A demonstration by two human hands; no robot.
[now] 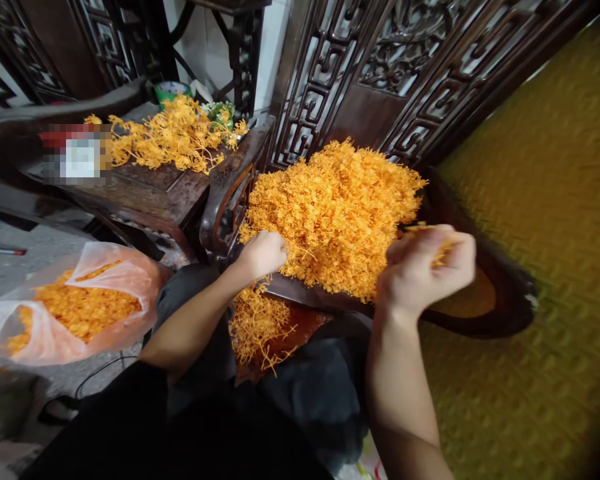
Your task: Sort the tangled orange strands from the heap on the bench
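Observation:
A large heap of orange, plastic-looking flower sprigs (335, 213) rises on the dark wooden chair in front of me. At the heap's lower left edge is my left hand (265, 255), its fingers curled closed; what they hold, if anything, is hidden. A thin orange stem shows just beyond its fingertips. My right hand (430, 263) is raised at the heap's right side, closed around small orange sprig pieces (441, 255) that show between the fingers. Below, between my knees, bare branching orange stems (260, 320) lie on a reddish surface (305, 327).
On the left, a wooden seat (155, 193) bears longer orange sprigs (175, 137) and a green tub (171, 92). A plastic bag (100, 250) of orange pieces stands on the floor. Carved wooden chair backs (355, 110) rise behind; a yellow-brown textured surface (545, 220) lies right.

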